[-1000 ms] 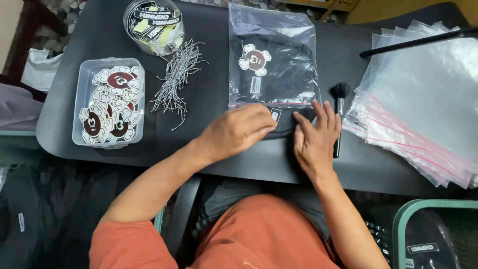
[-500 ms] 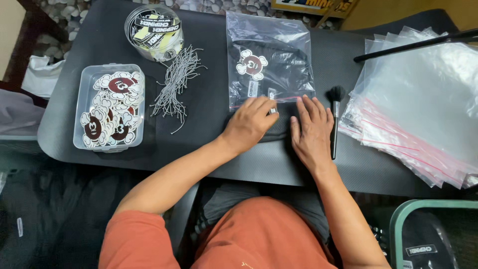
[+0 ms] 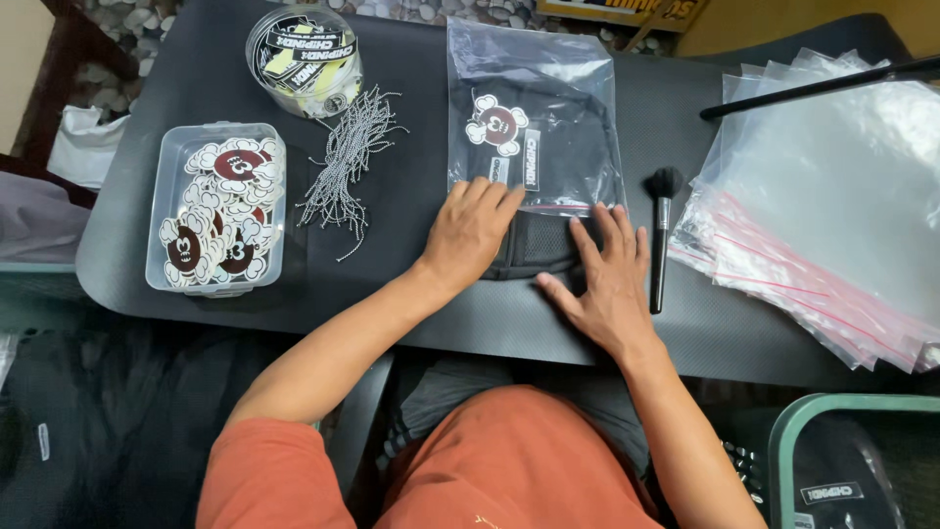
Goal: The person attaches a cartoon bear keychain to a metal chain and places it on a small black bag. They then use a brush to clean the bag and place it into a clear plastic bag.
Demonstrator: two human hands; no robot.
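Black fabric of the folded garment (image 3: 541,245) now sits further inside the clear zip bag (image 3: 534,118) than a second ago, your left hand (image 3: 472,230) having slid from the near edge up onto the bag's mouth, so the packing looks nearly done. Both hands, right hand (image 3: 605,279) too, lie flat and released, grasping nothing, near the tabletop's (image 3: 392,313) front edge beside the brush (image 3: 663,230).

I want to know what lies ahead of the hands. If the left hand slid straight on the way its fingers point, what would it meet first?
The left hand points up and slightly right, its fingertips already at the lower edge of the clear bag holding a black garment. It would probably ride onto that bag first.
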